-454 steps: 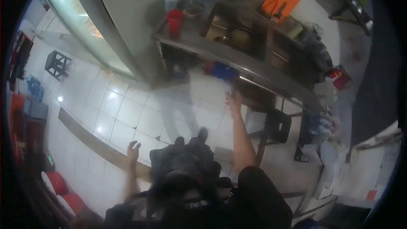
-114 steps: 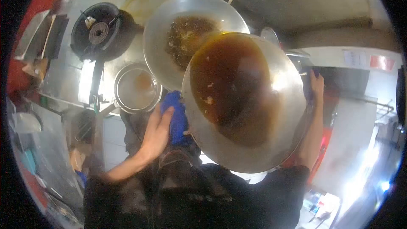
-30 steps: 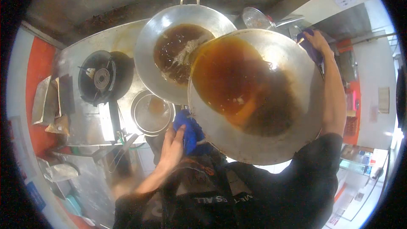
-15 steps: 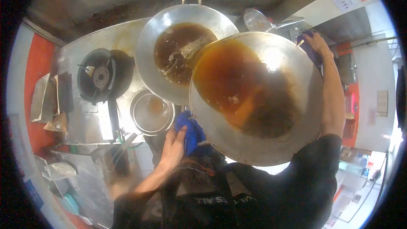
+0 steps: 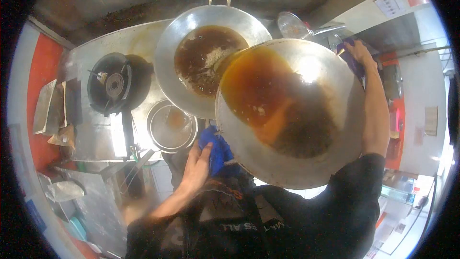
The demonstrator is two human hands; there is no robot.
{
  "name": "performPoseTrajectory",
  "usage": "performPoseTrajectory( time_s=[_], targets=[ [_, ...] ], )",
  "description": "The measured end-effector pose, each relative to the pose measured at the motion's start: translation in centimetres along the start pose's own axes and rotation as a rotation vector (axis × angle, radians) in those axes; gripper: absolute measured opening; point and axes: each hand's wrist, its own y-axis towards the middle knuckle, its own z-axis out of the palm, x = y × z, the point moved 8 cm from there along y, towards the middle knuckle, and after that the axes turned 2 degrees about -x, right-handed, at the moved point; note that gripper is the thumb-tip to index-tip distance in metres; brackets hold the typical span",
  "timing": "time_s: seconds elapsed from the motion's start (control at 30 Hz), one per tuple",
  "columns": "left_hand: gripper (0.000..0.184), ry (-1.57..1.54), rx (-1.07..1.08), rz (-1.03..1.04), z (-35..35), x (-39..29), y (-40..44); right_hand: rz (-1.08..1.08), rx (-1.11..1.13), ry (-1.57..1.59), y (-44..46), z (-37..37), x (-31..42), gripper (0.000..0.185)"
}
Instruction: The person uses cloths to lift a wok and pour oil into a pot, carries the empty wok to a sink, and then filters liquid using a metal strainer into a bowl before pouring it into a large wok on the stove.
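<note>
A large metal wok (image 5: 287, 168) with brown liquid hangs tilted between my hands, its left rim over a second wok (image 5: 167, 52). My left hand (image 5: 196, 165) is closed round a blue cloth (image 5: 218, 153) at the lower left edge of the tilted wok. At its upper right, my right hand (image 5: 358, 52) is wrapped round a dark purple cloth (image 5: 351, 61) by the handle. The second wok rests on the stove top and holds dark brown liquid with pale foam or bits where the two woks overlap.
A round strainer (image 5: 172, 127) lies left of the woks. Farther left is a black gas burner (image 5: 110, 84) on the metal stove top (image 5: 84, 139). A glass-like lid or bowl (image 5: 291, 25) stands behind the tilted wok. Folded metal sheets (image 5: 46, 108) lean at the far left.
Over the last second the tilted wok has shifted slightly right and down, and its pool of liquid looks a little smaller. Both hands keep their hold on the cloths.
</note>
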Motion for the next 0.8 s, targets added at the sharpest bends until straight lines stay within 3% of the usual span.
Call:
performPoseTrajectory(
  time_s=[0.2,0.43,0.5,0.53,0.6,0.8],
  targets=[
    [0.058,-0.052,0.020,0.046,0.1,-0.5,0.3,-0.018,0.016,-0.004,-0.2,-0.2,0.4,0.062],
    [0.057,-0.100,0.056,0.074,0.7,-0.7,0.5,-0.037,-0.046,-0.001,-0.1,-0.4,-0.3,0.064],
    [0.038,-0.183,-0.036,0.047,0.3,-0.2,0.7,-0.032,-0.055,-0.008,0.2,-0.5,-0.3,0.064],
    [0.038,-0.185,-0.035,0.047,0.3,0.1,0.9,-0.049,-0.028,-0.026,0.4,-0.5,-0.2,0.063],
    [0.060,-0.187,0.063,0.038,0.8,1.1,1.5,-0.069,-0.003,-0.044,1.0,-0.1,-0.5,0.063],
    [0.067,-0.165,0.048,0.008,0.6,1.2,1.4,-0.116,-0.026,-0.008,0.3,-1.0,0.5,0.061]
  ],
)
